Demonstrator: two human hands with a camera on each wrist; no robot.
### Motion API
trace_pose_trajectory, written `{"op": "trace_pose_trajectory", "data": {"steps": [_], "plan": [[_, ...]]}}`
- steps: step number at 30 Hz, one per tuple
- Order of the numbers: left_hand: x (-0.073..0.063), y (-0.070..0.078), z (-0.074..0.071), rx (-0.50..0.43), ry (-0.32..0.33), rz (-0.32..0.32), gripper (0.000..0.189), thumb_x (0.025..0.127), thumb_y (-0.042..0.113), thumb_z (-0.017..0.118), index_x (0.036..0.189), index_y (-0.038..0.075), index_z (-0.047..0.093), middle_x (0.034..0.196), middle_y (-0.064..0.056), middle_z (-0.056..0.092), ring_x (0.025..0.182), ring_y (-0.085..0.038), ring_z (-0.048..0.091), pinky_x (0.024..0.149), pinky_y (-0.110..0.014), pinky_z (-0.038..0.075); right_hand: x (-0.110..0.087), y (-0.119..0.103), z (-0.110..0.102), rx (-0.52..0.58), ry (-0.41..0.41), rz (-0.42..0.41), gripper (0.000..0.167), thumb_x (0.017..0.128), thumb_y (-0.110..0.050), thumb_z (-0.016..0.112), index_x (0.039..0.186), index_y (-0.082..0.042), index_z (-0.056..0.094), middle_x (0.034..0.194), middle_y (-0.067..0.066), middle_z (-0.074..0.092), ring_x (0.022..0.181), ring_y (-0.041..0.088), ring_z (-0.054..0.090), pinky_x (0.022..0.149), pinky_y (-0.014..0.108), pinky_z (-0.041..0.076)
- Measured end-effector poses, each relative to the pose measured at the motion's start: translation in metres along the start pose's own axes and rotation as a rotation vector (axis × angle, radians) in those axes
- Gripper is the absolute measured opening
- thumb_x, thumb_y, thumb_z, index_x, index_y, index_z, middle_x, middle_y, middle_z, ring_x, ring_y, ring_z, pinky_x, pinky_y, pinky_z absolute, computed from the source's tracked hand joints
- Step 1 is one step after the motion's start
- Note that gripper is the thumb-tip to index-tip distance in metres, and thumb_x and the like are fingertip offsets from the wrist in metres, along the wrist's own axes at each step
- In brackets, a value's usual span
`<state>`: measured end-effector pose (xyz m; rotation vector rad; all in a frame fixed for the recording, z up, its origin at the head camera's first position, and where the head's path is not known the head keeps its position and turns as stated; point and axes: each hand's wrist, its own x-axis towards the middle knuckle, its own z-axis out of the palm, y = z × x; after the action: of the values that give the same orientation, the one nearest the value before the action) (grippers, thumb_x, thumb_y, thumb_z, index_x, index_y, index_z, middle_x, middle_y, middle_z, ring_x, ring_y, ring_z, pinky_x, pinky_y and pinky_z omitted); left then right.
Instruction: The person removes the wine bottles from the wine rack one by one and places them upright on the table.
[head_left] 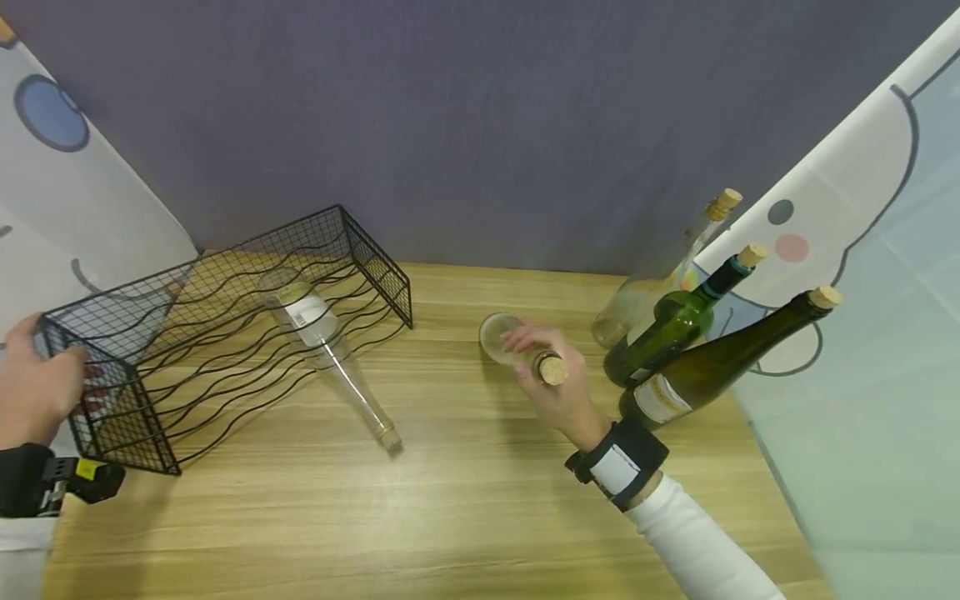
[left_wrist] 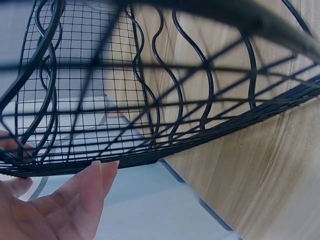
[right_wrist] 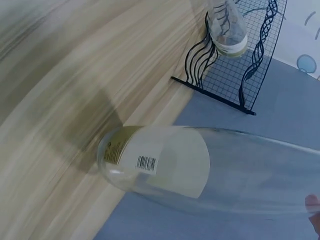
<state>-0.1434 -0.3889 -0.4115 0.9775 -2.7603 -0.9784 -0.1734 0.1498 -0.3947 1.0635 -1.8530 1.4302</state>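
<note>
My left hand [head_left: 43, 387] grips the left end of a black wire bottle rack [head_left: 378, 267], its thumb outside the mesh and fingertips showing through it. In the left wrist view, thumb and fingers lie on either side of the rack's edge. My right hand [head_left: 567, 407] holds a clear glass bottle [right_wrist: 175, 162] by its neck, just below the cork [head_left: 552, 369]. That bottle has a pale label with a barcode, and its base is close over the table. Another clear corked bottle [head_left: 311, 321] lies across the rack's wavy wires, neck toward me.
To the right stand a clear corked bottle [head_left: 622, 312], a green bottle [head_left: 675, 325] and a dark olive bottle [head_left: 712, 362], close together. A grey panel [head_left: 480, 133] borders the wooden table [head_left: 450, 517] at the back. Patterned white sheets [head_left: 847, 167] flank it.
</note>
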Motion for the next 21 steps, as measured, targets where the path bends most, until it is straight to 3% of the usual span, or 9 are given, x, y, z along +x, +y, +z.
{"op": "trace_pose_trajectory", "data": {"steps": [3,8,17,21], "plan": [[-0.001,0.001,0.000,-0.008,-0.005,-0.001,0.069,0.097,0.012,0.021,0.156,0.002,-0.013,0.098,-0.047,0.048,0.040,-0.014,0.048,0.037,-0.034,0.049,0.000,0.001,0.001,0.000,-0.006,-0.029,0.046,0.098,-0.035,0.056,0.089,0.010,0.051,0.084,0.020,0.062,0.094,0.025,0.066,0.108,0.034,0.049],[-0.002,0.002,0.000,-0.026,-0.018,-0.006,0.068,0.098,0.012,0.020,0.156,0.002,-0.014,0.116,-0.050,0.040,0.044,-0.015,0.047,0.037,-0.029,0.047,0.001,-0.001,0.001,0.000,-0.010,-0.074,0.046,0.100,-0.034,0.054,0.091,0.010,0.049,0.084,0.020,0.059,0.091,0.027,0.065,0.105,0.032,0.051],[0.001,-0.001,0.001,-0.025,-0.020,-0.010,0.068,0.098,0.012,0.020,0.155,0.003,-0.014,0.114,-0.049,0.040,0.045,-0.019,0.049,0.037,-0.032,0.049,0.016,-0.007,0.001,0.070,0.006,-0.042,0.052,0.101,-0.037,0.048,0.090,0.013,0.042,0.078,0.020,0.056,0.087,0.012,0.064,0.087,0.028,0.057],[-0.001,0.001,0.000,-0.017,-0.018,-0.006,0.067,0.098,0.012,0.020,0.155,0.002,-0.014,0.117,-0.050,0.038,0.046,-0.019,0.048,0.036,-0.029,0.047,0.022,-0.007,0.001,0.097,0.023,-0.032,0.053,0.100,-0.036,0.049,0.089,0.015,0.042,0.076,0.018,0.055,0.077,0.019,0.063,0.080,0.024,0.057]]}}
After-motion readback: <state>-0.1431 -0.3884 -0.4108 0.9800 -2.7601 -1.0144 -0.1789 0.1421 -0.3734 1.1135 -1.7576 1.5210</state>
